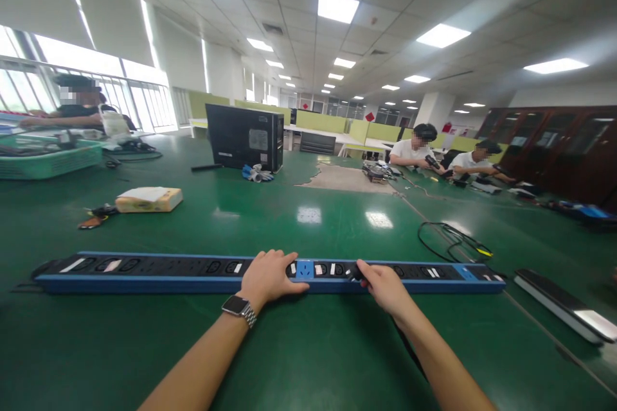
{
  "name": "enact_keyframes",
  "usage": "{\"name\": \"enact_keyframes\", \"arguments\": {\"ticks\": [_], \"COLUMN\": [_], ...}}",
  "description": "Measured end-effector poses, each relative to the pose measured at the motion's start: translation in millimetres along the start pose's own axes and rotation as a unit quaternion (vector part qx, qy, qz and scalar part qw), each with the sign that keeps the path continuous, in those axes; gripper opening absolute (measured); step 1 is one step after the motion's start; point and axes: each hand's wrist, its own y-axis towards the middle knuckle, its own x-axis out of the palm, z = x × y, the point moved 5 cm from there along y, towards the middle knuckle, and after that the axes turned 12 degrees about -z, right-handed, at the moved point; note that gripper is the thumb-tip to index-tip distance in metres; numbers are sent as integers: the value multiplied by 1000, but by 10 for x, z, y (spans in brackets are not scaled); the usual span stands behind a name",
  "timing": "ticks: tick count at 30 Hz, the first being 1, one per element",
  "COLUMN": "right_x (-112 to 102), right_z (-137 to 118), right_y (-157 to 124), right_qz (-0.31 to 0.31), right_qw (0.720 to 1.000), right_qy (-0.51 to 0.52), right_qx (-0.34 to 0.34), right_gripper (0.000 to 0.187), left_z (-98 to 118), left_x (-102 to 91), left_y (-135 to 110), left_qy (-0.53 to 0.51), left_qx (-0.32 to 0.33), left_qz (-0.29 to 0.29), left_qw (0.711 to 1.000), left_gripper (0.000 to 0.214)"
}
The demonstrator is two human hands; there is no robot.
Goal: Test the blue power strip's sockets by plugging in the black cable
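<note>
A long blue-and-black power strip [166, 284] lies across the green table in front of me, lined with several black sockets and a few blue ones. My left hand [270, 277], with a watch on its wrist, grips the strip near its middle, fingers over the far side and thumb on the near edge beside a blue socket [304, 269]. Pinched in my right hand [385, 286] is a black plug [354, 271], its prongs pointing left just over the strip. Its black cable [409, 350] runs down under my right forearm. Whether the prongs touch a socket I cannot tell.
Beyond the strip are a tissue pack [149, 200], a computer case [245, 137], gloves [258, 173] and a green basket [53, 157]. A coiled black cable [448, 241] and a long black-and-white device [559, 305] lie at right. Several people sit around the table.
</note>
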Motion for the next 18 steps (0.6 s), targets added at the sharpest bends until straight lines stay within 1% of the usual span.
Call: {"name": "enact_keyframes", "arguments": {"ticks": [2,5,8,10,11,13,14,16,17,18], "right_x": [-29,-178,-452,-732,-906,-1318,-1524,-1905,-2049,-2135], "right_z": [-33,-34,-28,-130,-237,-573,-794,-1282,-1515,-1689], "right_y": [-86,-248,-437,-557,-608,-686,-706,-721,-715,-679], "right_qz": [-7,0,17,37,50,98,116,172,207,231], "right_qw": [999,988,955,940,938,938,943,946,940,938], "right_qy": [50,151,294,339,342,330,301,226,186,149], "right_qx": [8,28,37,24,8,-47,-77,-155,-198,-210], "right_gripper": [57,56,52,49,48,46,46,49,47,46], "left_z": [0,0,-1,1,3,6,7,8,9,9], "left_x": [3,6,3,0,-2,-7,-11,-20,-25,-30], "left_y": [5,40,89,109,115,117,116,114,114,114], "left_qy": [0,-3,-7,-9,-10,-9,-9,-7,-6,-5], "left_qx": [1,4,6,10,14,21,24,29,30,32], "left_qz": [0,2,7,9,9,8,8,5,4,3], "left_qw": [1000,1000,1000,1000,1000,1000,1000,1000,1000,999], "left_gripper": [85,86,85,83,82,79,79,77,77,78]}}
